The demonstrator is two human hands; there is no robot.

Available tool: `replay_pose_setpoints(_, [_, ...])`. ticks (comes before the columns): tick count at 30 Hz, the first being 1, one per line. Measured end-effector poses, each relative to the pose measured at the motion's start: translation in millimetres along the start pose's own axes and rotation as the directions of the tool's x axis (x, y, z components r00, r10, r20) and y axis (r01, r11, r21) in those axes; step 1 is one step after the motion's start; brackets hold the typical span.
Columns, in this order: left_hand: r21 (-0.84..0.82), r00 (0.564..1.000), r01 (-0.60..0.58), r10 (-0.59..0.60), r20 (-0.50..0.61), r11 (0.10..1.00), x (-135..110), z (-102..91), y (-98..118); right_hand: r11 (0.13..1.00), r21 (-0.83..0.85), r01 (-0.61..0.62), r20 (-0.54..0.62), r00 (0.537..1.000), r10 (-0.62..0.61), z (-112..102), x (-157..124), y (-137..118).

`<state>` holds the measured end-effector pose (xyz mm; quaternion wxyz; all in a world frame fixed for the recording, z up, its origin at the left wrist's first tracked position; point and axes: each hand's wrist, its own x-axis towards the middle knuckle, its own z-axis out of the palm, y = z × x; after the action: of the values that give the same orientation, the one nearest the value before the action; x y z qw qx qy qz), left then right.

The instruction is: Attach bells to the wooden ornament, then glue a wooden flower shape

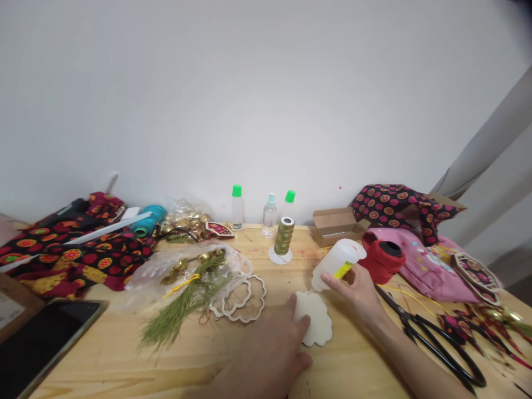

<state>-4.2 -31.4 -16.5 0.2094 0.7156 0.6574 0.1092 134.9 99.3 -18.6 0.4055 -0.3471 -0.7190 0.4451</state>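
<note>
My right hand [361, 291] is wrapped round a white squeeze bottle [338, 261] with a yellow label, tilted so its tip points down at the top edge of a pale scalloped wooden cutout [318, 321]. My left hand [272, 349] lies on the left part of that cutout, fingers pressed down on it against the wooden table [124, 360]. A second, open-frame scalloped cutout [244, 299] lies just left of it.
Black scissors [432, 335] lie at the right beside a red ribbon spool [384, 257] and pink cloth. A gold thread cone [284, 238], small green-capped bottles [236, 208], a cardboard box, green tassels [183, 305], patterned fabric [70, 249] and a dark phone [41, 343] surround the work spot.
</note>
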Motion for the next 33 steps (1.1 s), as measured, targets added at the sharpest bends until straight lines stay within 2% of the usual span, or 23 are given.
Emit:
replay_pose_setpoints(8, [-0.011,1.000,0.013,-0.013,0.020,1.000,0.4,-3.3,3.9,1.000,-0.015,0.023,0.057,0.998,-0.022,-2.7,2.3,2.7])
replay_pose_setpoints(15, [-0.016,0.998,0.029,-0.028,0.051,0.999,2.6,-0.7,1.7,0.997,0.049,-0.053,0.064,0.997,0.049,-2.2,4.6,5.9])
replay_pose_setpoints(19, [0.006,0.998,0.039,-0.039,0.046,0.999,3.6,-1.6,2.1,0.994,0.075,-0.074,-0.001,0.997,0.074,-3.0,4.0,6.5])
replay_pose_setpoints(24, [-0.014,0.995,0.069,-0.068,0.075,0.998,4.2,-3.3,3.7,0.998,0.065,-0.007,-0.082,0.997,0.012,-4.4,0.6,2.6])
replay_pose_setpoints(33, [0.010,0.998,0.041,-0.042,0.047,0.999,3.3,-2.1,3.2,1.000,-0.007,0.012,0.002,1.000,-0.012,3.2,0.0,-1.4])
